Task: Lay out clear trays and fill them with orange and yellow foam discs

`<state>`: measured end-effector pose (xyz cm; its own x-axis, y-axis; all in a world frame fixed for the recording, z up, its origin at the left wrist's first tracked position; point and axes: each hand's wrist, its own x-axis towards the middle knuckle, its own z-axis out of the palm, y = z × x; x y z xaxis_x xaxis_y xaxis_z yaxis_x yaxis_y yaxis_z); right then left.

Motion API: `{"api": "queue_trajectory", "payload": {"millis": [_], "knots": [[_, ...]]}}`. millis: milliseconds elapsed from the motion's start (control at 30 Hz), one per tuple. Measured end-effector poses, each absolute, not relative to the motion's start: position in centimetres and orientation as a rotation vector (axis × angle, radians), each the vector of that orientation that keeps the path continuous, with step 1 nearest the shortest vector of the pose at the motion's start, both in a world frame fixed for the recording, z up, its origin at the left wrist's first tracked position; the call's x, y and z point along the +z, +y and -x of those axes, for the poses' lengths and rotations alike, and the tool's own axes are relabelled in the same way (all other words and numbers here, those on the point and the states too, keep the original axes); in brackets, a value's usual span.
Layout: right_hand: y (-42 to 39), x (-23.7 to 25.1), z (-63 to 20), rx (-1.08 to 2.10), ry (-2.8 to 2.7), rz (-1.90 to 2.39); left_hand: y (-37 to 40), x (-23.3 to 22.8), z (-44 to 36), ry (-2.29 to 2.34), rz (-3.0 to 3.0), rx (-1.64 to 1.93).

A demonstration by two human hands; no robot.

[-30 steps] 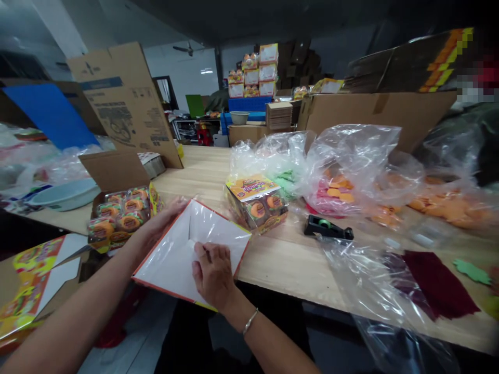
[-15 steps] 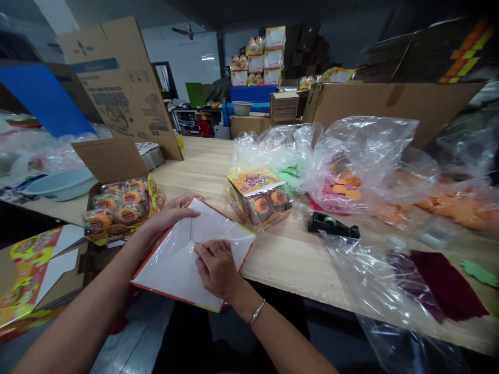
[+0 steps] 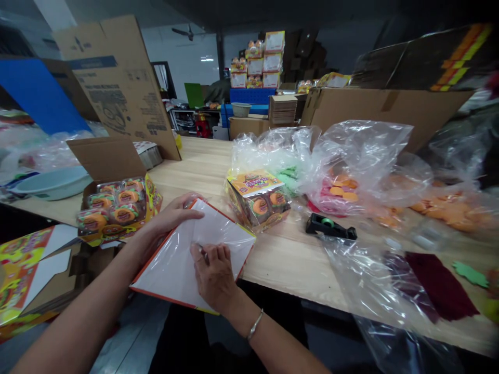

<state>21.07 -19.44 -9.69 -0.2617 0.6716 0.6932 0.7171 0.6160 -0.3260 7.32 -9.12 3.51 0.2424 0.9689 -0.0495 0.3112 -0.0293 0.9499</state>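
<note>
A display box [image 3: 167, 267] in clear plastic wrap is tilted over the table's front edge, its white face up and its edges red and yellow. My left hand [image 3: 177, 213] grips its far left side, thumb on the white face and the other fingers mostly hidden behind. Over the middle of that face, my right hand [image 3: 214, 272] is closed, fingers curled in against the wrap. Whatever its fingertips pinch is too small to name. Just beyond stands another wrapped box [image 3: 257, 197] with toy burgers showing.
An open box of packed toy burgers [image 3: 117, 208] stands left, beside a pale blue basin [image 3: 54, 183]. To the right are a black tape dispenser [image 3: 330, 226], clear bags [image 3: 362, 150] of foam pieces and dark red cloth [image 3: 440, 285]. A large carton [image 3: 390, 111] stands behind.
My right fingers have curled in more and shifted slightly on the white face. The left hand keeps its grip, and the box stays nearly in place. The view has shifted a little.
</note>
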Motion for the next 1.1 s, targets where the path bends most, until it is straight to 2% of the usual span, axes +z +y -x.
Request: {"api": "queue_trajectory", "payload": {"millis": [400,500,733,1100], "knots": [[-19.4,-5.8,-22.9,0.356,-2.047,1.156,-9.0,3.4,-7.5,1.288,-1.533,0.851],[-19.7,-5.6,-22.7,0.319,-2.069,1.224,-9.0,3.2,-7.7,1.307,-1.615,0.832],[-20.6,-7.7,-20.6,-0.025,-2.048,1.421,-8.9,3.5,-8.5,1.410,-1.883,0.822],[-19.8,-11.8,-21.7,0.007,-1.635,1.227,-9.4,3.7,-9.0,1.521,-1.850,0.921]]}}
